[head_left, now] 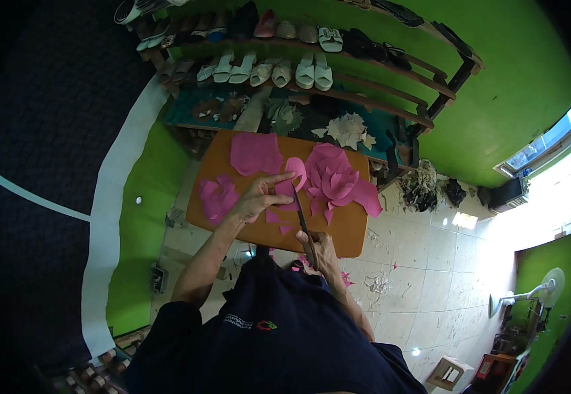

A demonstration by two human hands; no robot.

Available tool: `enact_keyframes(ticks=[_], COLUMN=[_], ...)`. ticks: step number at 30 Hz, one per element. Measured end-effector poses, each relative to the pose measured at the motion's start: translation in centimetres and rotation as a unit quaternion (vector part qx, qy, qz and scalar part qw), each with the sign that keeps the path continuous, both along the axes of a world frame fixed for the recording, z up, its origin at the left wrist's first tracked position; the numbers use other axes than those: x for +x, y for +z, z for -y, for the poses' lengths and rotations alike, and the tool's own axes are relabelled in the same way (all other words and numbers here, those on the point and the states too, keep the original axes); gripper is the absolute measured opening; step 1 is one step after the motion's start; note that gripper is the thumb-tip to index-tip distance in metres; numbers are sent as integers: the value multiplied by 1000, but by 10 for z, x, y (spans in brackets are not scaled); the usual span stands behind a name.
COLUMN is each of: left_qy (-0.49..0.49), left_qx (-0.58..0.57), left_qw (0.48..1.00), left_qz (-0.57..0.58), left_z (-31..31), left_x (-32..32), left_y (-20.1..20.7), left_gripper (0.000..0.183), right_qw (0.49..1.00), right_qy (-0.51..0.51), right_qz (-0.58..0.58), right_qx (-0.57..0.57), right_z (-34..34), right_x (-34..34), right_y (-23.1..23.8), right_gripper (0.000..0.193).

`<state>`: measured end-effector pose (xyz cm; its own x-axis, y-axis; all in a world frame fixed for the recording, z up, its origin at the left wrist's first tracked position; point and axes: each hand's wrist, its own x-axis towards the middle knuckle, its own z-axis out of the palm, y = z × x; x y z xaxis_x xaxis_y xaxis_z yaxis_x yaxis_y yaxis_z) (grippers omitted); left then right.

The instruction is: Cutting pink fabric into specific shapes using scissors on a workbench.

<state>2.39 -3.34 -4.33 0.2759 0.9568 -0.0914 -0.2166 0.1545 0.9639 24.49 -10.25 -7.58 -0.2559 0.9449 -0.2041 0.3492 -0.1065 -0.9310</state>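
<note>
My left hand [257, 197] presses flat on a pink piece of sheet material [285, 190] on the orange-brown board [344, 231], fingers spread and pointing right. My right hand [319, 250], at the board's near edge, grips a dark-handled cutting knife [300, 213] whose blade reaches up to the pink piece beside my left fingers. A curved pink cut-out [296, 168] lies just above. A large pink sheet [254, 153] lies at the far side, a heap of pink offcuts [334, 177] to the right, smaller pink scraps [216, 197] to the left.
Behind the board stands a wooden shoe rack [390, 88] with rows of pale sandals [313, 71] and pale cut pieces [348, 129] on a teal shelf. Scraps litter the tiled floor [417, 276]. A standing fan [545, 289] and cardboard box [448, 373] are at right.
</note>
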Motion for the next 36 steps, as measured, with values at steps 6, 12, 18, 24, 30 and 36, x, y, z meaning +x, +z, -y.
enact_keyframes(ticks=[6,12,18,24,30,36], left_qy=[29,-32,-57,-45,-18,-49], left_qx=[9,-29,-45,-39,-47,-20], left_qw=[1000,998,996,998,999,998], left_qz=[-5,-42,-43,-19,-15,-29], left_z=[-5,-17,-6,-4,0,-14], left_x=[-1,-15,-4,-5,-5,-19], left_y=[5,-8,4,-5,0,-6], left_gripper=[57,55,63,65,61,54], right_qw=[999,994,989,994,992,989], right_qy=[-1,11,1,-11,-21,10], right_qz=[-15,-62,-88,-75,-75,-104], right_qx=[-43,-89,-118,-74,-97,-107], right_z=[0,-1,-3,-4,-3,2], right_x=[5,3,-2,-3,-2,3], right_y=[6,1,-9,-10,-3,5], right_gripper=[69,66,67,69,66,63])
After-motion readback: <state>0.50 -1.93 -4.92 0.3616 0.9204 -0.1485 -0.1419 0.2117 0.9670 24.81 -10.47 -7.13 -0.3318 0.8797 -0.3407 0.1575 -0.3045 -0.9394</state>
